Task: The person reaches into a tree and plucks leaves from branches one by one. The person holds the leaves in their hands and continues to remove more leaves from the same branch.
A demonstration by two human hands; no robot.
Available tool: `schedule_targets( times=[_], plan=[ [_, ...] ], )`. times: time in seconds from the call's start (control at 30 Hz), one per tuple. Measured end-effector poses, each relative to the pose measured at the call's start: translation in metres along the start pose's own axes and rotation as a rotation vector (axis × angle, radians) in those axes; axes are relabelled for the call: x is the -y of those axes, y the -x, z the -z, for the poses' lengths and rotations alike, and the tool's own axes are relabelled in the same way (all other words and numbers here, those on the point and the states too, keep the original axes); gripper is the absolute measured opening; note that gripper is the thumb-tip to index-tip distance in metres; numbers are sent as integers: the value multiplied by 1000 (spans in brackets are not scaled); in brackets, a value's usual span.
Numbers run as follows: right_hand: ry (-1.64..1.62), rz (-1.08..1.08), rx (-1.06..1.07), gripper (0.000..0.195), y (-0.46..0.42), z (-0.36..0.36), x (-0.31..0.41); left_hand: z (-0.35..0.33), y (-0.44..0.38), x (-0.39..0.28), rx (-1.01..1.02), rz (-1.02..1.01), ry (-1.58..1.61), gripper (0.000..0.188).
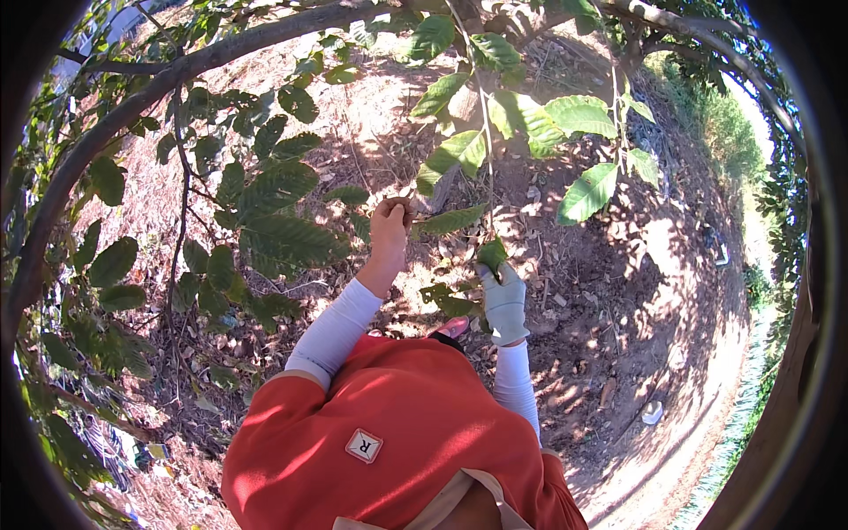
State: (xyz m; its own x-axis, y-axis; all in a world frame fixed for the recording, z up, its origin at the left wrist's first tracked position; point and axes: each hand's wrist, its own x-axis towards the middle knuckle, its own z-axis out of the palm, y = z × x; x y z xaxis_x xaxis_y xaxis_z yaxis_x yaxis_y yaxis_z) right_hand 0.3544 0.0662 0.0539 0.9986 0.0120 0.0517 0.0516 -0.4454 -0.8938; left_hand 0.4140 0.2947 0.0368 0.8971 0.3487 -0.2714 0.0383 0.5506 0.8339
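My left hand [391, 228] is bare, with thumb and fingers drawn together beside the tip of a long green leaf [454, 219]. Whether anything is pinched there is too small to tell. A pale glove covers my right hand [505, 305], which grips a folded green leaf [492, 254] at the lower end of a thin hanging twig [489, 142]. Large toothed leaves [456, 158] grow along this twig above both hands. Just left of the glove hangs a darker leaf with holes [450, 301].
A thick branch [142, 99] arches across the upper left, with dense leaves [285, 192] below it. Another leafy twig [619, 112] hangs at the upper right. Dry leaves litter the sloping soil [596, 318]. A pale object [652, 413] lies at lower right.
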Motion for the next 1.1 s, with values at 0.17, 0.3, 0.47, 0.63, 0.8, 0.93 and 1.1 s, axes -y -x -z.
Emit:
schedule_targets(
  times=[0.17,0.3,0.47,0.63,0.8,0.93,1.1],
  plan=[
    [11,30,-12,24,1,-1,3,-13,7,-22,-36,-249,80,16],
    [-8,-2,-3,24,0,0,-3,-16,7,-31,46,-333,9,17],
    [-18,-12,-20,23,3,2,5,-27,-1,-40,64,-377,-3,12],
    [-40,-78,-15,24,1,0,-8,-42,-19,-62,217,-250,84,14],
    [-70,-71,-5,25,0,-1,-11,-59,-31,-69,363,-151,238,14],
    [-82,-94,5,28,-1,0,-7,-71,-28,-75,333,-126,190,7],
    [-13,53,-20,22,1,0,0,-79,-29,-80,336,-138,155,13]
  ],
)
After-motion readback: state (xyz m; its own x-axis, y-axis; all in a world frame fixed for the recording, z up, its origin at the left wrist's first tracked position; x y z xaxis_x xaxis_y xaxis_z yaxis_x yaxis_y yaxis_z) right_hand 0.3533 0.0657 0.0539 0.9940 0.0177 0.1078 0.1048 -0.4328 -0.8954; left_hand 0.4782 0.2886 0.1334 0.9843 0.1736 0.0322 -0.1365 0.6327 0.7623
